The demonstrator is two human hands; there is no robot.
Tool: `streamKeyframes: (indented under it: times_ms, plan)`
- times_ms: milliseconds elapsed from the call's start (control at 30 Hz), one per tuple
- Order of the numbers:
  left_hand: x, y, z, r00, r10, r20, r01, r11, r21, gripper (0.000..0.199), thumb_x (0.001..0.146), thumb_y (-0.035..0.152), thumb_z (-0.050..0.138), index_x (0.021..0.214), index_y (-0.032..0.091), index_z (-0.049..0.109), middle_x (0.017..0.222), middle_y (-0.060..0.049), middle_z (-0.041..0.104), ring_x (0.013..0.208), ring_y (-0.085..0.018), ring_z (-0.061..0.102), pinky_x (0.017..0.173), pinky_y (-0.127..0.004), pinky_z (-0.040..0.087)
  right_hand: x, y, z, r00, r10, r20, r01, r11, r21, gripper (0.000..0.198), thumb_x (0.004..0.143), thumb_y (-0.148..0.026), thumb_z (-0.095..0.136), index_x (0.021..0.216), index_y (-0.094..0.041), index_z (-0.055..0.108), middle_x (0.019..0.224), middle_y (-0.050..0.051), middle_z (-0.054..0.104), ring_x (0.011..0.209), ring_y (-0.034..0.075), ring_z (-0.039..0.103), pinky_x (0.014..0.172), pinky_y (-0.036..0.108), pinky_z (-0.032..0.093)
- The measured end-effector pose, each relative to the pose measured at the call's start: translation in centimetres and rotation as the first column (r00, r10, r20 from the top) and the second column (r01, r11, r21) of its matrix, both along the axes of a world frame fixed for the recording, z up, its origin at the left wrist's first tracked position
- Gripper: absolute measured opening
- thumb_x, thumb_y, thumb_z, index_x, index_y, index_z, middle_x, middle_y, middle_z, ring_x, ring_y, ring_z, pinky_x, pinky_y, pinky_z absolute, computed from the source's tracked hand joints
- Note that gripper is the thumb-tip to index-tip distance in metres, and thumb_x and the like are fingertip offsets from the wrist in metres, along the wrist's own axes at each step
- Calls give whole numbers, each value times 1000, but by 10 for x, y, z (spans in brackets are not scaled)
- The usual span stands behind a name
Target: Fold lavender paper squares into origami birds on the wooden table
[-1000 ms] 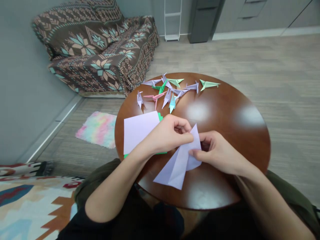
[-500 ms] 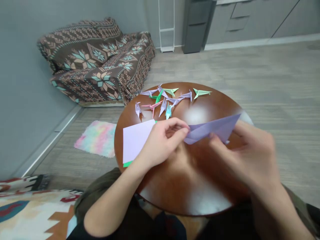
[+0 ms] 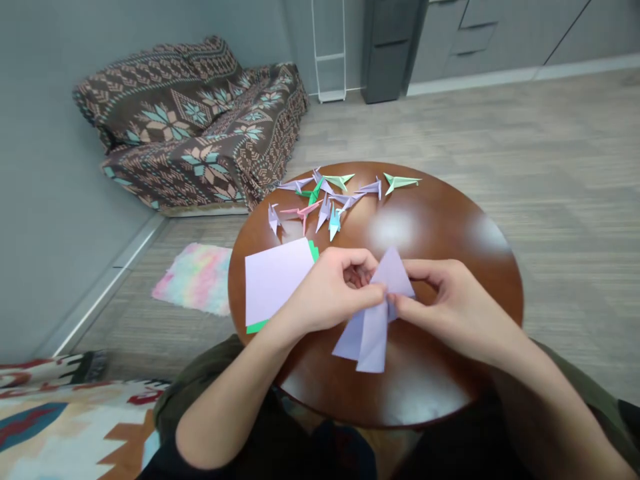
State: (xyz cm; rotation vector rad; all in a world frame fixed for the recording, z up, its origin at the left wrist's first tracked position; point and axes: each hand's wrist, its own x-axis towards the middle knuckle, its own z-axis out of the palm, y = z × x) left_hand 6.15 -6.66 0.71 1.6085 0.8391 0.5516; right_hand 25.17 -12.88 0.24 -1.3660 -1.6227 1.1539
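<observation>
Between my hands, above the round table, is a partly folded sheet of purple origami paper (image 3: 373, 340), with a pointed tip upward and two flaps hanging down. My left hand (image 3: 345, 287) pinches it from the left with thumb and fingers. From the right, my right hand (image 3: 445, 303) grips its other side near the middle, thumb in front. Beside my left wrist lies a stack of square paper (image 3: 275, 280), lilac on top with green edges showing beneath. Farther back sit several folded paper cranes, among them a pink crane (image 3: 303, 213) and a light blue crane (image 3: 335, 221).
The round brown table (image 3: 450, 220) stands in front of my knees. Beyond it are a sofa (image 3: 200, 133) under a patterned cover, a pastel fluffy rug (image 3: 197, 277), a white rack (image 3: 330, 60) and grey cabinets (image 3: 480, 33).
The purple paper has turned from lying sideways to standing upright, flaps downward. My right hand has moved left, close to my left hand.
</observation>
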Motion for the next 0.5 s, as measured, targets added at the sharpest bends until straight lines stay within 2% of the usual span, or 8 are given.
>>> streamKeyframes:
  times_ms: [100, 167, 300, 367, 500]
  plan:
    - [-1, 1, 0, 1000, -21, 4, 22, 998, -51, 8, 77, 20, 67, 80, 13, 67, 71, 2, 60, 64, -11, 53, 58, -22, 39, 0, 2, -2, 999, -8, -38, 7, 999, -33, 10, 84, -21, 65, 75, -19, 69, 68, -1, 60, 61, 15, 49, 53, 27, 35]
    - [-3, 2, 1, 999, -49, 9, 50, 995, -91, 8, 75, 19, 66, 80, 13, 68, 72, 1, 63, 65, -12, 56, 60, -22, 42, 1, 3, -3, 998, 27, -50, -32, 995, -98, 8, 82, -19, 63, 76, -18, 68, 67, -2, 56, 60, 13, 46, 53, 27, 33]
    - [-8, 6, 2, 988, -113, -106, 105, 992, -76, 5, 71, 18, 66, 72, 13, 65, 62, 4, 56, 58, -9, 47, 53, -20, 34, 2, 1, -5, 991, 137, -3, -134, 966, -219, 10, 81, -17, 61, 71, -18, 60, 65, -5, 45, 60, 11, 38, 52, 27, 27]
    - [-11, 8, 3, 973, -163, -161, 153, 986, -71, 5, 71, 18, 66, 72, 13, 66, 59, 5, 52, 56, -8, 44, 51, -21, 30, 2, 1, -6, 986, 166, 24, -155, 959, -239, 12, 81, -19, 61, 70, -18, 57, 65, -5, 43, 61, 11, 37, 52, 27, 26]
    - [-15, 11, 4, 951, -237, -201, 225, 971, -81, 5, 71, 19, 64, 71, 14, 66, 57, 5, 51, 56, -9, 43, 51, -22, 31, 2, 0, -6, 974, 207, 91, -179, 951, -253, 13, 81, -21, 61, 69, -19, 55, 66, -5, 45, 61, 11, 39, 52, 27, 27]
